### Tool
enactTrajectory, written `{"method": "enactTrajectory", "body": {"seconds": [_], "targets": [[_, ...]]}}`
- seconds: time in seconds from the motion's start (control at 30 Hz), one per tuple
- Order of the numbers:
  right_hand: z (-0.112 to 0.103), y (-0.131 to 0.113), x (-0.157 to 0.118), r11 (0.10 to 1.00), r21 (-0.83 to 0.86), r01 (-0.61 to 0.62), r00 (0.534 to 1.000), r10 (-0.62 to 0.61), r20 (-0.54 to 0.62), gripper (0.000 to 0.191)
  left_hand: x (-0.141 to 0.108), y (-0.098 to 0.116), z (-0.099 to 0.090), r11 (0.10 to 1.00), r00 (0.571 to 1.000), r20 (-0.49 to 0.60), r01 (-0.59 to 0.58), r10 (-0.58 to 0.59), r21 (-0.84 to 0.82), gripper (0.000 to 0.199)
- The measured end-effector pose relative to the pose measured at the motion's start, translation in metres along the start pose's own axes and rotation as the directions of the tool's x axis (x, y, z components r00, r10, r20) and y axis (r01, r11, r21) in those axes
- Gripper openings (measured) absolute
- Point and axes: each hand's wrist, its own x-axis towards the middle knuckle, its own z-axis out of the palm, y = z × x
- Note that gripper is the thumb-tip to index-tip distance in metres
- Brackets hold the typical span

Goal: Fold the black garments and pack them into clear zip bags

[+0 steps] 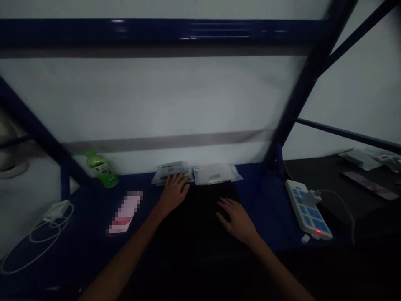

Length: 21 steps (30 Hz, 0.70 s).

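Black and very dark, what looks like a piece of fabric [200,221] lies across the middle of the blue bench [260,200], from near the back edge towards the front edge, where shadow swallows its outline. Both of the person's hands are on or just over it. The left hand [172,197] is open, fingers spread towards the back edge, their tips at a clear packet [171,168]. The right hand [236,219] is open too, fingers loosely fanned near the fabric's right side. Neither grips anything; whether the palms press down, I can't tell.

The step in hand seems to be a flat-handed touch on the dark piece, the hands well apart. Gripping it from this pose would call for curled fingers and a findable edge, hard in such dim light.

A second packet [213,173] lies beside the first along the back edge. A green bottle [102,169] leans in view by the back left corner, with a phone [127,212] nearer the front and a white cable [58,228] by the left edge. At the right edge lies a power strip [308,213], its red light lit.
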Motion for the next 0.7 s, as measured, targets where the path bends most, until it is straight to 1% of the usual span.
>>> {"method": "enactTrajectory", "body": {"seconds": [0.07,0.13,0.2,0.27,0.37,0.47,0.7], "targets": [[-0.003,-0.001,-0.001,1.0,0.003,0.003,1.0,-0.003,0.0,0.047,-0.024,0.027,-0.002,0.997,0.995,0.076,-0.052,0.057,-0.056,0.045],[-0.006,-0.003,-0.001,1.0,-0.001,0.029,0.999,-0.029,0.012,0.05,-0.049,0.047,0.0,0.99,0.985,0.138,-0.091,0.106,-0.111,0.048],[-0.008,-0.005,-0.002,0.997,-0.008,0.072,0.996,-0.071,0.047,0.054,-0.069,0.056,0.004,0.985,0.977,0.185,-0.081,0.109,-0.154,0.052],[-0.008,-0.005,-0.002,0.994,-0.017,0.105,0.99,-0.103,0.093,0.058,-0.081,0.057,0.009,0.983,0.972,0.214,-0.059,0.097,-0.176,0.054],[-0.005,-0.004,-0.002,0.992,-0.033,0.118,0.984,-0.112,0.141,0.061,-0.085,0.054,0.013,0.983,0.973,0.217,-0.04,0.079,-0.179,0.054],[-0.003,-0.003,-0.001,0.993,-0.03,0.117,0.98,-0.111,0.163,0.062,-0.084,0.053,0.014,0.983,0.977,0.203,-0.035,0.072,-0.179,0.053],[-0.005,-0.002,0.0,0.995,-0.018,0.097,0.974,-0.091,0.206,0.064,-0.083,0.054,0.015,0.988,0.972,0.224,-0.04,0.073,-0.146,0.053]]}}
